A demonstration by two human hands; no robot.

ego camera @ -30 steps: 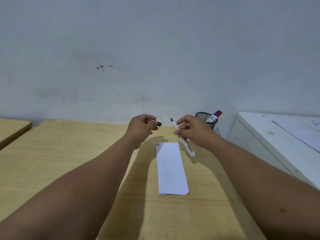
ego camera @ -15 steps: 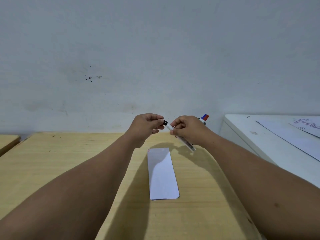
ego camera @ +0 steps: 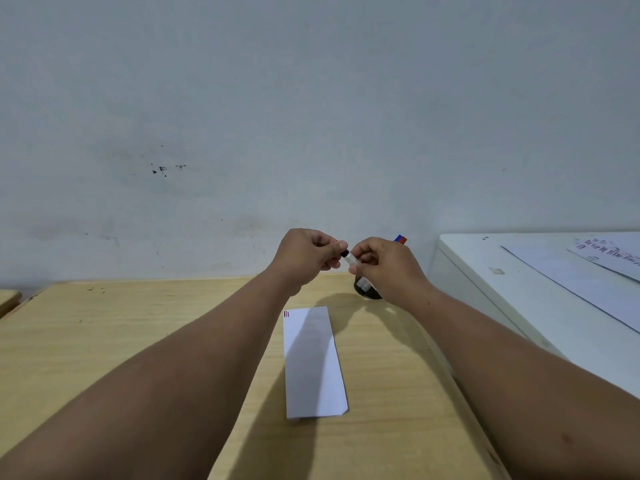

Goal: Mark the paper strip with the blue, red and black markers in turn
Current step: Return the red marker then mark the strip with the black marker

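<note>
A white paper strip (ego camera: 311,362) lies lengthwise on the wooden table (ego camera: 138,334), with short blue, red and dark lines at its far left corner. Above its far end my left hand (ego camera: 304,258) pinches the black cap (ego camera: 344,253). My right hand (ego camera: 384,268) grips the white barrel of the black marker (ego camera: 352,260). The cap sits on the marker's tip, and the two hands nearly touch. Behind my right hand, the blue and red ends of the other markers (ego camera: 400,239) stick up from a black mesh cup (ego camera: 365,289), mostly hidden.
A white cabinet (ego camera: 512,292) stands to the right of the table, with printed sheets (ego camera: 602,268) on top. A grey wall closes off the far side. Another wooden surface (ego camera: 7,299) shows at the far left edge.
The hands have come together: the cap, apart from the bare tip a second ago, now sits on the marker. The view has tilted up slightly.
</note>
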